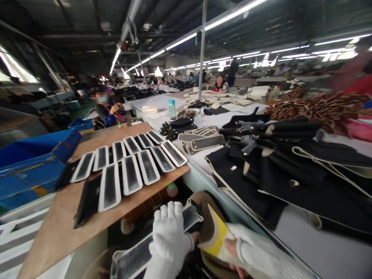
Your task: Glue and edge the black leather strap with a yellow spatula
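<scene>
My left hand [169, 236], in a white knitted glove with a bare thumb tip, lies across a long dark panel [133, 255] with pale edges and grips it above my lap. The panel slants up to the right, and its middle is hidden under the hand. To the right of it, my right hand [241, 246], gloved with bare fingertips, is closed on a yellow piece of sheet [218, 234] with a pale, curved edge. Its exact kind I cannot make out. Several dark panels with white borders [132, 174] lie in two rows on the brown board [66, 224] ahead to the left.
Black bag pieces [241, 174] spread over the white table [308, 240] at right. Stacked grey strips [200, 139], a teal-capped bottle [172, 109] and brown pieces [319, 110] lie beyond. Blue bins [35, 155] stand at left. A masked person [106, 110] sits beyond the board.
</scene>
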Motion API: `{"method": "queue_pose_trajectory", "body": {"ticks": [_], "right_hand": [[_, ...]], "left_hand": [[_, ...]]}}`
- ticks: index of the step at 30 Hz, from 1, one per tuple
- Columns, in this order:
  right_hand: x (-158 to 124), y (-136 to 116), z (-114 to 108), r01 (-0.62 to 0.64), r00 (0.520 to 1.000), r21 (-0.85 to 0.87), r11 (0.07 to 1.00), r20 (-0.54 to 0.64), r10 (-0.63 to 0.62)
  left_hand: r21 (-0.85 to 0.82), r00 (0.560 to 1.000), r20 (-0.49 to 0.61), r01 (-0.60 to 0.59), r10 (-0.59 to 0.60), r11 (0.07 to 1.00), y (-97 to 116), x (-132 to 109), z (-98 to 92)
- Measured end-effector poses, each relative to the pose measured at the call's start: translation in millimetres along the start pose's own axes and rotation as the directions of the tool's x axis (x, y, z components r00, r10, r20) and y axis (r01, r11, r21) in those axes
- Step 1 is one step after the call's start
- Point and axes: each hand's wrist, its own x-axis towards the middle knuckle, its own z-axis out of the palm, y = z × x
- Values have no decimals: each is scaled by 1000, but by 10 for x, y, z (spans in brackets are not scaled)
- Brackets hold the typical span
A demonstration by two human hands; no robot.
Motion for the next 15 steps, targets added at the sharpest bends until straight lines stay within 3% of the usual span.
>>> {"method": "queue_pose_trajectory", "body": {"ticks": [4,9,15], "right_hand": [[114,-64,-46,-72,997,58,996,-36,74],[267,-177,-116,-30,998,21,999,58,29],[413,-101,-205,-11,990,18,1000,143,8]], "left_hand": [[43,997,-72,-6,9,999,-25,52,60],[42,997,-71,-19,22,999,-49,39,80],[31,999,-39,-33,35,999,-78,47,78]]}}
